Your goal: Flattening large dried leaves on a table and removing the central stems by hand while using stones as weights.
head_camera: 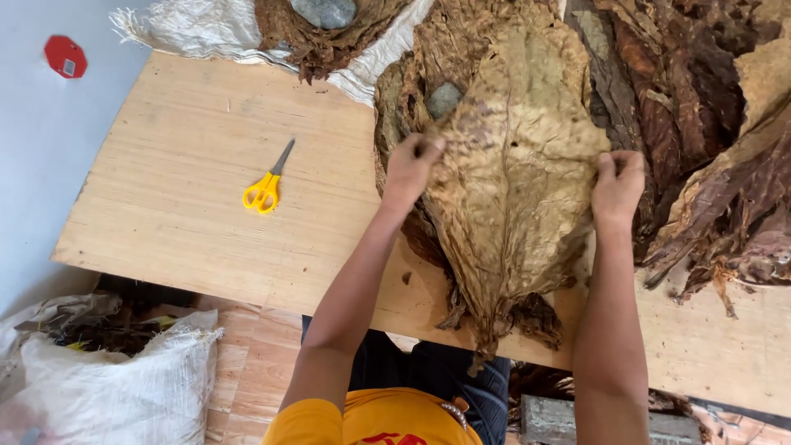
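A large dried tan leaf [515, 165] lies spread on top of a stack of leaves on the wooden board [189, 222]. My left hand [409, 169] pinches the leaf's left edge. At the right edge, my right hand [618, 185] grips the same leaf. Its stem end hangs over the board's front edge toward me. A grey stone [443, 99] rests on the stack just above my left hand.
Yellow-handled scissors [265, 188] lie on the board to the left. Darker brown leaves [700, 107] are heaped at the right. Another stone [324, 11] sits on leaves over white sacking [198, 29] at the back. A white sack [107, 387] stands on the floor at lower left.
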